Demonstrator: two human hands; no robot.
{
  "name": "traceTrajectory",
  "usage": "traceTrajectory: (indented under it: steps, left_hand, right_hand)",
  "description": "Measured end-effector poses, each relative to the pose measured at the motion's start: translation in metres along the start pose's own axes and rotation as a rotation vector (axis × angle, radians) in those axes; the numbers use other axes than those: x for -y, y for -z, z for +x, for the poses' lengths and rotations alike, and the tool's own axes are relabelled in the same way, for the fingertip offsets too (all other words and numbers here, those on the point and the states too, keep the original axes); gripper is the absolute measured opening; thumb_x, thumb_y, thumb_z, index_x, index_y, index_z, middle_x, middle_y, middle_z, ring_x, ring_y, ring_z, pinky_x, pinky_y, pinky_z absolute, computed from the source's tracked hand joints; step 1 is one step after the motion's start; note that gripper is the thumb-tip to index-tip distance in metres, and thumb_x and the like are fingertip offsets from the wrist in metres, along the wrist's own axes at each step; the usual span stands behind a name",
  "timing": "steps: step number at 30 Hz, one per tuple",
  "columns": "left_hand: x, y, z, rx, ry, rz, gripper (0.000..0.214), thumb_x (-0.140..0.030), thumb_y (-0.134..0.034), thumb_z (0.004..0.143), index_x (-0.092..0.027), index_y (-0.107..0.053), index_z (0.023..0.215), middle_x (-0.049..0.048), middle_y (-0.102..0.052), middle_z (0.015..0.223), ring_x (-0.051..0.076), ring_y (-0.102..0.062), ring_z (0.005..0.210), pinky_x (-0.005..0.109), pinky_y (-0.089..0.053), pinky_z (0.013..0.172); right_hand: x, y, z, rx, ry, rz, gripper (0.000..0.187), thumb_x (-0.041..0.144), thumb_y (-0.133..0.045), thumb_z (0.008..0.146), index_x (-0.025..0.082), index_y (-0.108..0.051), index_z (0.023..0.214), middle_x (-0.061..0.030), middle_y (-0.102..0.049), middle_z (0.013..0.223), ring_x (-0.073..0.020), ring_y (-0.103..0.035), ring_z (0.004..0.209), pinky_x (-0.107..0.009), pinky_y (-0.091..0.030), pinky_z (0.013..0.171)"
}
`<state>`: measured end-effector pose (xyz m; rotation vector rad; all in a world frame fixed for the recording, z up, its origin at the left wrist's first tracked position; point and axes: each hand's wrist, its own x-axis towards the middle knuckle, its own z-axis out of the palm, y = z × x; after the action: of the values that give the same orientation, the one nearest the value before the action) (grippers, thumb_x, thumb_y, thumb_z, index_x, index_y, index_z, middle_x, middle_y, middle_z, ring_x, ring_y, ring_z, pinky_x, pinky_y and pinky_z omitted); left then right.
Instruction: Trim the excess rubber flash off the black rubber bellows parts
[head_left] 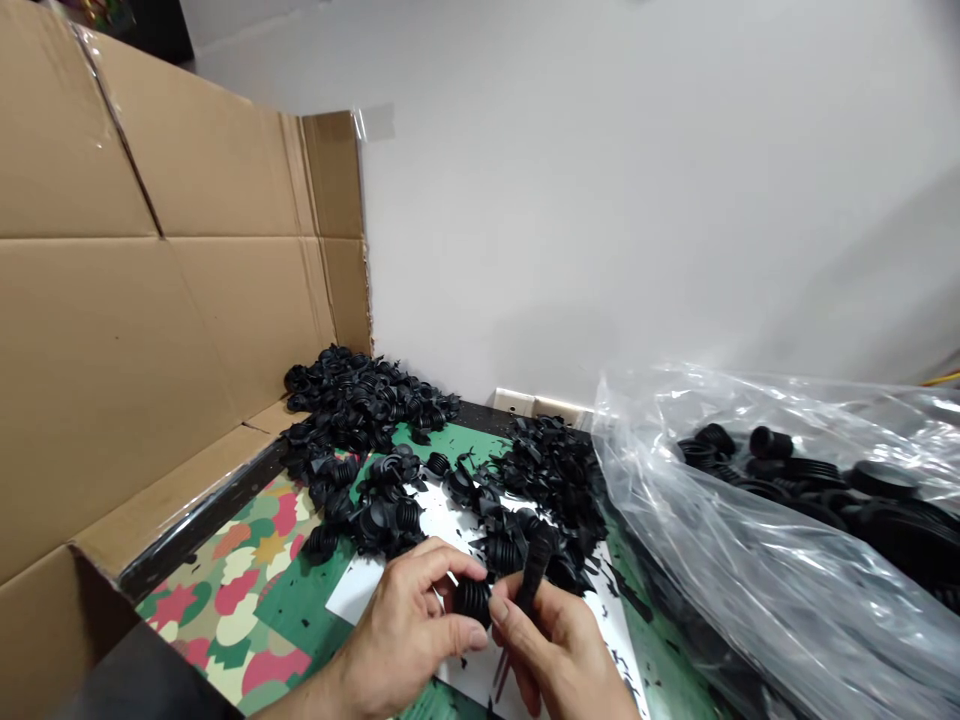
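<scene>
My left hand (412,625) is closed, pinching a small black ribbed rubber bellows (472,600) between thumb and fingers. Close against it, my right hand (551,640) grips what look like tweezers, their black-wrapped end (536,560) pointing up and thin prongs showing below the fingers. The right thumb and fingertips meet the edge of the bellows. Beneath both hands lies a white sheet (626,640) scattered with black scraps. Just beyond are more ribbed black rubber parts (386,520), loosely grouped.
A large heap of black parts (352,400) sits at the back left, by a cardboard wall (240,280). Black trimmings (555,470) are piled at the back right. A clear plastic bag (720,560) holding black parts (825,485) stands at right. Patterned paper (247,590) covers the left side.
</scene>
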<state>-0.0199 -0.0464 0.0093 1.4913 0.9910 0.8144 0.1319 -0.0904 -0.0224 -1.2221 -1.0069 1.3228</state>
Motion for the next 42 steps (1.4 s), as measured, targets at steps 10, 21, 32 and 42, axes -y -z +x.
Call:
traceTrajectory:
  steps: [10,21,32,42]
  left_hand:
    - [0.022,-0.006,0.005,-0.027,0.090,-0.319,0.030,-0.031,-0.078,0.061,-0.014,-0.068,0.083,-0.0039,-0.057,0.052,0.008,-0.046,0.043,0.019,-0.037,0.044]
    - [0.024,-0.009,0.001,-0.049,0.118,-0.285,0.031,-0.041,-0.075,0.066,-0.017,-0.059,0.076,-0.0074,-0.046,0.051,0.007,-0.037,0.044,0.017,-0.030,0.041]
    - [0.024,-0.006,-0.001,-0.006,-0.013,-0.108,0.006,-0.022,-0.062,0.075,-0.017,-0.063,0.079,-0.0039,-0.048,0.066,0.011,-0.041,0.057,0.023,-0.032,0.053]
    - [0.022,-0.005,-0.004,-0.018,-0.111,0.091,0.010,-0.015,-0.058,0.077,-0.018,-0.066,0.082,0.0019,-0.059,0.080,0.018,-0.053,0.076,0.027,-0.039,0.070]
  right_hand:
    - [0.004,-0.008,0.002,-0.019,-0.118,0.293,0.047,0.057,-0.078,0.061,0.017,-0.054,0.062,0.0085,-0.042,0.049,-0.0035,-0.026,0.034,-0.019,-0.025,0.034]
    - [0.004,-0.017,0.003,-0.022,-0.112,0.328,0.046,0.057,-0.079,0.060,0.016,-0.058,0.065,0.0084,-0.044,0.049,-0.0035,-0.029,0.033,-0.018,-0.029,0.033]
    - [0.024,0.014,-0.011,-0.330,0.290,0.133,0.034,0.052,-0.079,0.064,0.022,-0.077,0.079,-0.0066,-0.066,0.086,-0.0149,-0.057,0.058,-0.028,-0.050,0.056]
    - [0.010,0.004,-0.009,-0.378,0.260,0.021,0.034,0.053,-0.079,0.061,0.021,-0.073,0.069,-0.0064,-0.067,0.081,-0.0222,-0.063,0.070,-0.032,-0.055,0.059]
